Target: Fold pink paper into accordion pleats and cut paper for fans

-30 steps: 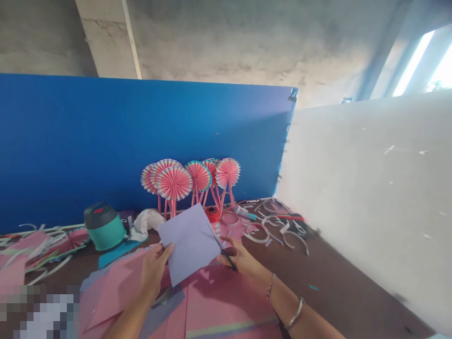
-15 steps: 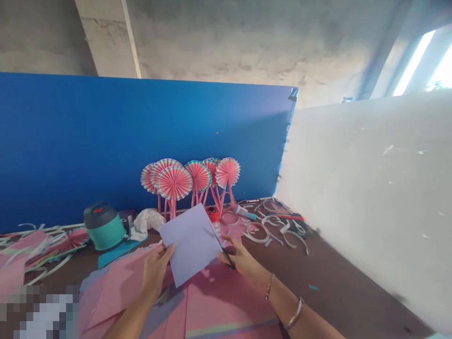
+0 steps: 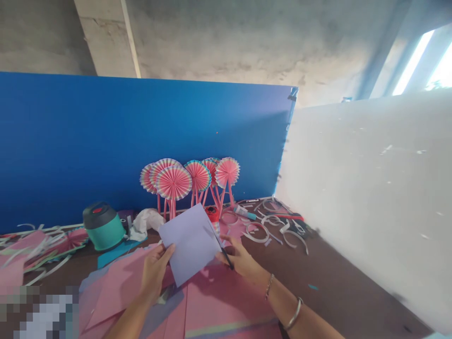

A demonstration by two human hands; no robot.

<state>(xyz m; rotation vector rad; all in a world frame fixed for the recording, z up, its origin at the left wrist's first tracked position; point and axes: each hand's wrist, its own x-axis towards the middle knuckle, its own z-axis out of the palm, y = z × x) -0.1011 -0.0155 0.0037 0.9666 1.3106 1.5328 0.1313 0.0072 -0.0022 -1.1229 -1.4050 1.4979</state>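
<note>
A pale lavender sheet of paper (image 3: 190, 247) is held up and tilted in front of me. My left hand (image 3: 157, 266) pinches its left edge, thumb on top. In my right hand (image 3: 242, 256) is a pair of scissors (image 3: 226, 254), my fingers closed about the dark handles. The blades lie along the sheet's right edge and point away from me; whether they are apart I cannot make out. Below both hands, pink sheets of paper (image 3: 226, 296) cover the near part of the table.
Several pleated pink paper fans (image 3: 173, 182) stand against a blue panel (image 3: 88, 132). A teal and grey container (image 3: 104, 228) and crumpled white paper (image 3: 146, 222) are at left. Paper strips (image 3: 257, 233) and a glue tube (image 3: 245, 212) lie at right, beside a white partition (image 3: 370, 188).
Both hands stay almost in place. The sheet and the scissors have shifted only very slightly.
</note>
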